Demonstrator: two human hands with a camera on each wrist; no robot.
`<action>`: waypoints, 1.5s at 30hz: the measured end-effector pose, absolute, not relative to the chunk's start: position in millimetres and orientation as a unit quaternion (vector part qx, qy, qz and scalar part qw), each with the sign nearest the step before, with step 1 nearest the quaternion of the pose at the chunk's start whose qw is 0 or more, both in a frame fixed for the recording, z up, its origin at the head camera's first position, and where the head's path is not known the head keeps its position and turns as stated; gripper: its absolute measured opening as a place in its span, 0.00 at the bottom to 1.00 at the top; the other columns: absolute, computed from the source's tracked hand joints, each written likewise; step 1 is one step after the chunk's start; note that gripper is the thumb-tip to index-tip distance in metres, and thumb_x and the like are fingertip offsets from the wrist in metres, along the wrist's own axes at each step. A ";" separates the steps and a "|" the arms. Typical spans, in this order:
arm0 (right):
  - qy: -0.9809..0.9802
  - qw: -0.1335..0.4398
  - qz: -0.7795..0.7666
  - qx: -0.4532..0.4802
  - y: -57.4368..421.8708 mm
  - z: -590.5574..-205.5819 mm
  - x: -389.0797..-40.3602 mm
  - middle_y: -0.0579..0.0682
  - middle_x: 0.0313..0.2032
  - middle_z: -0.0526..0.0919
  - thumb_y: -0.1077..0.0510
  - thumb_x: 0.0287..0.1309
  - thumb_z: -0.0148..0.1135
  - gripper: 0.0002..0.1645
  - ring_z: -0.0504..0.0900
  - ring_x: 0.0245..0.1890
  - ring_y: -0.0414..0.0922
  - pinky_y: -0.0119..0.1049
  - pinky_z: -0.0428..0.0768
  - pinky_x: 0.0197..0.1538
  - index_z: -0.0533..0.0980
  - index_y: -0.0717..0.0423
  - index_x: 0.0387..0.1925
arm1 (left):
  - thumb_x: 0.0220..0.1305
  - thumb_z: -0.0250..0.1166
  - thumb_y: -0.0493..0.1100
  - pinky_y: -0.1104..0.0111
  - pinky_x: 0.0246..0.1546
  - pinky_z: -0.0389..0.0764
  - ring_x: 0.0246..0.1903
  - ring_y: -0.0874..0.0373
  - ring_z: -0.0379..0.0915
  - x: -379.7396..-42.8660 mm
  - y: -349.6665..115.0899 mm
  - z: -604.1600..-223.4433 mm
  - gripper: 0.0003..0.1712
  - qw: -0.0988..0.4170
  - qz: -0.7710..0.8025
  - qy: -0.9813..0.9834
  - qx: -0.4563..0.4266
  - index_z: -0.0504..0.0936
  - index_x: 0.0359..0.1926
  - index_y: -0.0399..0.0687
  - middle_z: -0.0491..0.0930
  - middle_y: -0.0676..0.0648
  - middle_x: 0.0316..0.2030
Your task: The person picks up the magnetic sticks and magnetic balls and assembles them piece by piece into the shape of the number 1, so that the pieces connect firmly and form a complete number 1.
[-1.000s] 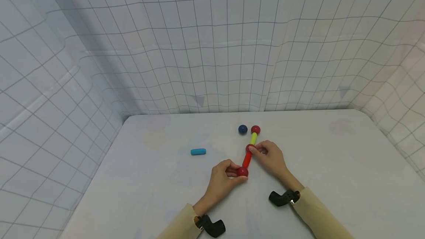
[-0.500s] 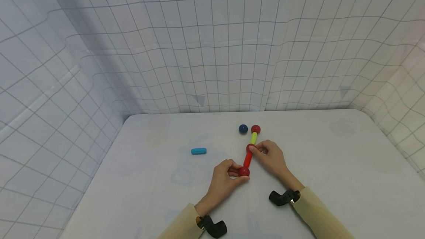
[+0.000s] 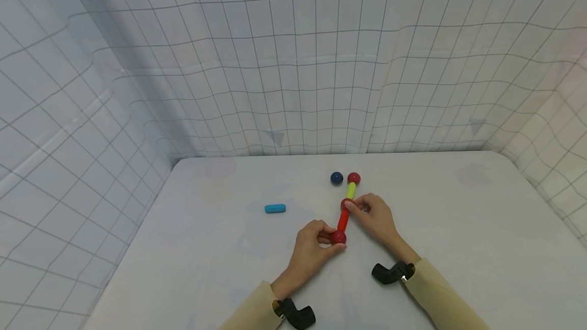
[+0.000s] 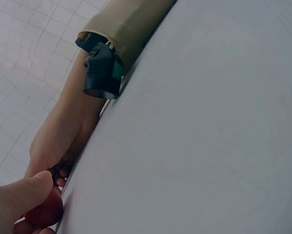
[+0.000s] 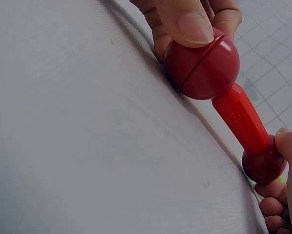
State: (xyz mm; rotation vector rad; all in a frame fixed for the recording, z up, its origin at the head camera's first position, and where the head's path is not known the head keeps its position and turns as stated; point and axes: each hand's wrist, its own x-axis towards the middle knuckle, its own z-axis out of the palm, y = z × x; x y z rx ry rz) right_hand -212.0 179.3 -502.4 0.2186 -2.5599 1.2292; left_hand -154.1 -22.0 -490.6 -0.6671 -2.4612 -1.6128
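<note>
On the table lies a chain of toy balls and rods. My left hand grips the nearest red ball between thumb and fingers; its seam shows in the right wrist view. A red rod joins that ball to the middle red ball, which my right hand pinches with thumb and fingertips. Beyond it a yellow-green rod leads to the far red ball. In the left wrist view my left thumb lies over the nearest ball, and the rods are hidden.
A dark blue ball sits just left of the far red ball. Further left lies a loose blue rod. The white table is bordered by grid-patterned curtains at the back and sides.
My left hand and the nearest red ball have shifted slightly to the right, swinging that end of the chain. My right hand keeps its pinch on the middle ball almost in place.
</note>
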 end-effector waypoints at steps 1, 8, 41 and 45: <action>-0.889 0.146 0.427 0.076 179.3 -502.4 -212.0 0.44 0.25 0.75 0.46 0.55 0.67 0.16 0.70 0.31 0.44 0.39 0.70 0.34 0.81 0.55 0.30 | 0.47 0.76 0.40 0.75 0.34 0.78 0.33 0.63 0.78 -154.1 -21.9 -490.7 0.17 0.064 -0.532 -0.815 -0.222 0.78 0.36 0.44 0.77 0.51 0.34; -0.888 0.145 0.429 0.074 179.3 -503.2 -212.7 0.44 0.26 0.75 0.46 0.55 0.67 0.16 0.71 0.31 0.43 0.39 0.70 0.34 0.81 0.55 0.30 | 0.47 0.77 0.41 0.75 0.34 0.78 0.32 0.64 0.77 -155.4 -21.8 -492.3 0.18 0.069 -0.530 -0.815 -0.223 0.78 0.36 0.44 0.77 0.51 0.34; -0.886 0.147 0.434 0.067 180.4 -503.8 -213.7 0.45 0.27 0.75 0.44 0.56 0.66 0.17 0.71 0.30 0.43 0.37 0.71 0.33 0.81 0.54 0.31 | 0.46 0.77 0.42 0.74 0.34 0.79 0.32 0.62 0.77 -158.2 -17.5 -492.4 0.19 0.059 -0.544 -0.809 -0.213 0.78 0.37 0.45 0.77 0.51 0.35; -0.887 0.146 0.433 0.065 181.1 -504.3 -215.6 0.45 0.27 0.75 0.44 0.56 0.66 0.17 0.71 0.30 0.43 0.37 0.70 0.33 0.81 0.54 0.31 | 0.47 0.77 0.43 0.74 0.34 0.78 0.32 0.64 0.77 -159.1 -16.5 -492.6 0.19 0.057 -0.541 -0.813 -0.209 0.78 0.37 0.46 0.76 0.52 0.34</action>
